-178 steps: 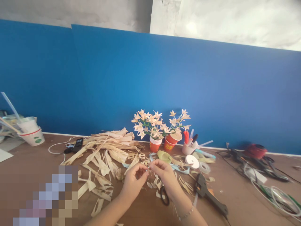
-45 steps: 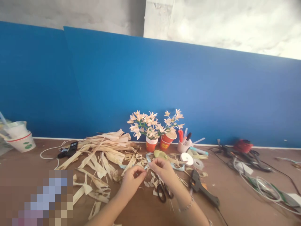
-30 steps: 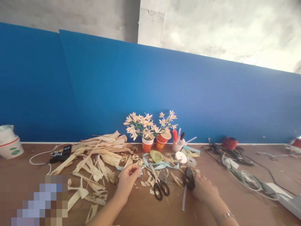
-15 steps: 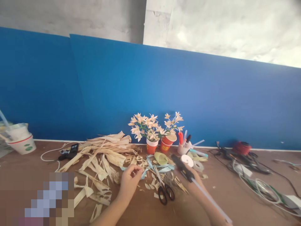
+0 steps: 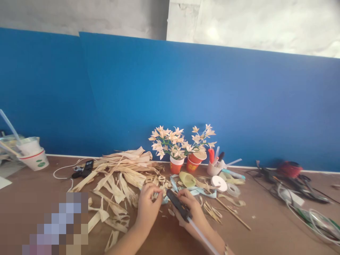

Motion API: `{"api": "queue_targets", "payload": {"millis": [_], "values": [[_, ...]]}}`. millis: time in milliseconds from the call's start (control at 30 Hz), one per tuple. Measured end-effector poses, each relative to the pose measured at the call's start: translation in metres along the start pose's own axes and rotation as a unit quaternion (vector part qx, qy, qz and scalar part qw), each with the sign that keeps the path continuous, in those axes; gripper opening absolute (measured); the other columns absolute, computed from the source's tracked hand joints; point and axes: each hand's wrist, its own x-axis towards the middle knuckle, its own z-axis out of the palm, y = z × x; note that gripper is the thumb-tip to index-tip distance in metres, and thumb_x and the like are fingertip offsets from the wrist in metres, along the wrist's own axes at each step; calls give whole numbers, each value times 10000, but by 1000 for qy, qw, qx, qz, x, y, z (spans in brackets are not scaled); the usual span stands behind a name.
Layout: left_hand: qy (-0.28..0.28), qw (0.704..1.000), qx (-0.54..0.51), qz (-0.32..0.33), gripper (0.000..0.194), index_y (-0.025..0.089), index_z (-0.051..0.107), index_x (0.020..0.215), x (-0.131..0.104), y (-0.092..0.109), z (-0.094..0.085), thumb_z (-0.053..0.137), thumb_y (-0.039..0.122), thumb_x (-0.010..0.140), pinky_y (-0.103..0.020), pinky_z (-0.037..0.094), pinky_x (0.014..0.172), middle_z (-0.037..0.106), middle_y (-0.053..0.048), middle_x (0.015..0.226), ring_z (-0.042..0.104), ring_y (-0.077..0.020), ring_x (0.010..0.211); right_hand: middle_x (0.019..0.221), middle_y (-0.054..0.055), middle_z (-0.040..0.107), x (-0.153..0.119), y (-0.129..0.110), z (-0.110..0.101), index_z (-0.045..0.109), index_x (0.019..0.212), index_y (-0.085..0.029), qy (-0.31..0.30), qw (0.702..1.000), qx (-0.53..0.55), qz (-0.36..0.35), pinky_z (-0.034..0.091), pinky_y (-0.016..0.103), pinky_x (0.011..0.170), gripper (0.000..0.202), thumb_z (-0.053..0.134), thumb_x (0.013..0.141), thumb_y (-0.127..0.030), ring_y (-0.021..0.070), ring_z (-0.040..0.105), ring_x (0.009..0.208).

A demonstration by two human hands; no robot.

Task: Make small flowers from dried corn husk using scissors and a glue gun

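My right hand (image 5: 195, 212) is wrapped round a black hot glue gun (image 5: 180, 206), with a long translucent glue stick (image 5: 200, 233) running out of its back end. The gun's front end points at my left hand (image 5: 149, 202), which is closed in a pinch; whatever its fingertips hold is too small to make out. Dry corn husks (image 5: 117, 177) lie in a heap beside my left hand. Beyond both hands, pale husk flowers (image 5: 172, 140) stand in orange paper cups (image 5: 176, 166). The black-handled scissors are hidden behind my right hand.
A white tape roll (image 5: 219, 183), a clear tape roll (image 5: 233, 190), a thin stick (image 5: 233, 213) and a pen cup (image 5: 213, 169) lie to the right. Cables (image 5: 305, 216) cover the far right. A white cup (image 5: 34, 158) stands at far left, before a blue partition (image 5: 132, 88).
My right hand has brought the glue gun leftward, close to my left hand, and now covers the scissors. My left hand keeps its pinch. The view has shifted slightly.
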Motion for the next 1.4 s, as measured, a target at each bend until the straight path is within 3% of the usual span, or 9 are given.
{"api": "queue_targets", "payload": {"millis": [267,933,1400], "values": [[7,999,23,35,123,198,592,668,-2,4,-1,559,143,772,-300,460,714,583,-15,756,574,-181,772,836,51,504,-1,-1,2,606,702,-172,-7,1000,-13,0,473,259,658,66,573,754,-197,159,543,715],[14,998,39,41,121,203,590,670,-3,6,-2,561,159,778,-313,471,725,587,-19,763,576,-184,784,799,30,523,-1,7,3,547,611,-167,0,1000,-6,26,449,257,631,135,583,742,-176,147,551,690],[11,999,38,37,122,205,592,673,-3,8,-2,558,159,780,-307,469,703,589,-18,760,574,-185,779,798,31,529,0,5,1,585,629,-161,-9,999,-6,31,468,256,624,143,577,766,-199,136,548,663]]}}
